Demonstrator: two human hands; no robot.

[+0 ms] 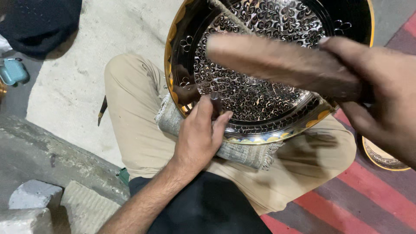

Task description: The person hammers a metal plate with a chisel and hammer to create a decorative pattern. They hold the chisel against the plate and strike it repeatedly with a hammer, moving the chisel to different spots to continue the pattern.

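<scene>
A large round metal plate (268, 26) with dense engraved floral pattern, dark ground and gold rim rests on my lap over a folded grey cloth (242, 151). My left hand (200, 134) grips a small dark chisel-like tool (215, 104), its tip set on the plate's lower left rim. My right hand (381, 93) is raised above the plate and holds a thick wooden mallet (277, 63), blurred by motion, lying across the plate.
A second gold-rimmed dish (381, 158) lies on the red and grey striped mat at right. A thin dark tool (102, 110) lies on the concrete floor at left. Dark cloth (41, 21) and a teal object (13, 71) sit at upper left. Stone blocks (34, 195) are at lower left.
</scene>
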